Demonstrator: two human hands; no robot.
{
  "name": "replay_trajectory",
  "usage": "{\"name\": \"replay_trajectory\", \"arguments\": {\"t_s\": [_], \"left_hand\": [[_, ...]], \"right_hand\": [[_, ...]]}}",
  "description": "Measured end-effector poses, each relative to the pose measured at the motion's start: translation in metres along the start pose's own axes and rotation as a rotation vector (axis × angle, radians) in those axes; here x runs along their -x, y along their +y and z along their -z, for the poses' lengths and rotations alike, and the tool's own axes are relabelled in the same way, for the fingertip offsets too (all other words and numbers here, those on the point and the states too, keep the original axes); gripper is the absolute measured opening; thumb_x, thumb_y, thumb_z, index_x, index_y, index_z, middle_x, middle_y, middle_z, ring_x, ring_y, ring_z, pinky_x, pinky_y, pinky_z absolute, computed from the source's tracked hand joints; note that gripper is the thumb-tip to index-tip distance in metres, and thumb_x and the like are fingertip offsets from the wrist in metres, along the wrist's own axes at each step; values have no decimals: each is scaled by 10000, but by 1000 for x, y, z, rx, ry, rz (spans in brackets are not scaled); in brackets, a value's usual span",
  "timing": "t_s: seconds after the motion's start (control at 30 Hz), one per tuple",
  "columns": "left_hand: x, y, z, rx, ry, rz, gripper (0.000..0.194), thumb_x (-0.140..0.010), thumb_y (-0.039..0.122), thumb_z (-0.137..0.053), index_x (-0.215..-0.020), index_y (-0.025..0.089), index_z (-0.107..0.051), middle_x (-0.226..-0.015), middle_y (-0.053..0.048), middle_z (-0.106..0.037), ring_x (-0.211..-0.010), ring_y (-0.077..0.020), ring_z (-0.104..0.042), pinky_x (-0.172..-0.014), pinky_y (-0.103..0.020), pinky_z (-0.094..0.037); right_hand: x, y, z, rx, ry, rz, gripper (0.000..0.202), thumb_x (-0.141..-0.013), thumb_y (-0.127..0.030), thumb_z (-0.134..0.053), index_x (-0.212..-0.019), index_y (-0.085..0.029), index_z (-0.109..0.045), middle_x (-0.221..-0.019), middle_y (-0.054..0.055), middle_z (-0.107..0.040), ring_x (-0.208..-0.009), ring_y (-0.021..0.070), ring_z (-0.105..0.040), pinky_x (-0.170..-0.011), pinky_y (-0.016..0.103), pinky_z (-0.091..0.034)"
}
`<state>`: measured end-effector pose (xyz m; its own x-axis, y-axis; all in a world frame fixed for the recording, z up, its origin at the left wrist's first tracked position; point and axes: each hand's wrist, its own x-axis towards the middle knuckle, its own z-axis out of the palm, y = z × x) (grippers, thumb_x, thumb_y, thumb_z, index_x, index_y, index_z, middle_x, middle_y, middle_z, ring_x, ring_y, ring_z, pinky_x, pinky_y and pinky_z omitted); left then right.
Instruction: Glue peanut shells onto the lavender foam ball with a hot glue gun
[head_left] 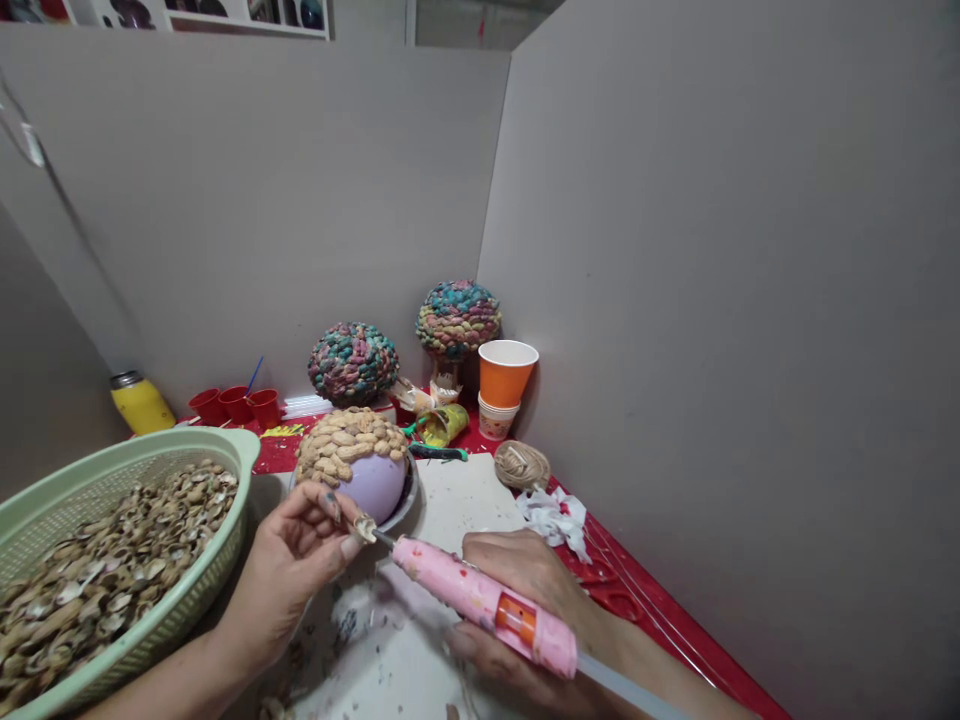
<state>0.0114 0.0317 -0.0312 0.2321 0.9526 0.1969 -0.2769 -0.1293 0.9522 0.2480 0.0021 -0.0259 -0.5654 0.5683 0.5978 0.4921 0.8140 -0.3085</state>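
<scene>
Between the thumb and fingers of my left hand (304, 560) is a peanut shell piece (365, 528), its hollow side showing. My right hand (525, 600) is wrapped round a pink glue gun (480, 600), whose metal tip touches or nearly touches the shell; a clear glue stick sticks out of its back end. Just behind my left hand a lilac ball (375, 485) sits in a grey bowl (411, 500), its upper part covered with peanut shells (349, 440).
A green basket (244, 470) of shells stands at the left. Behind are two colourful shell-covered balls (354, 362), red cups (235, 404), an orange cup (508, 375) and a yellow bottle (142, 403). Twine (522, 465) and crumpled tissue (556, 520) lie right, by a grey partition.
</scene>
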Motion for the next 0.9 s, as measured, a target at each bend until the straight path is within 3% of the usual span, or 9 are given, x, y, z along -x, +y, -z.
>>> {"name": "replay_trajectory", "arguments": {"t_s": [0.9], "left_hand": [[1, 1, -10, -73, 11, 33, 275, -730, 181, -798, -812, 195, -536, -813, 20, -669, -745, -103, -601, -709, -195, -508]], "right_hand": [[2, 2, -5, 34, 7, 35, 516, -995, -543, -225, -638, -217, -406, -555, -25, -432, -480, 121, -368, -482, 282, -248]]}}
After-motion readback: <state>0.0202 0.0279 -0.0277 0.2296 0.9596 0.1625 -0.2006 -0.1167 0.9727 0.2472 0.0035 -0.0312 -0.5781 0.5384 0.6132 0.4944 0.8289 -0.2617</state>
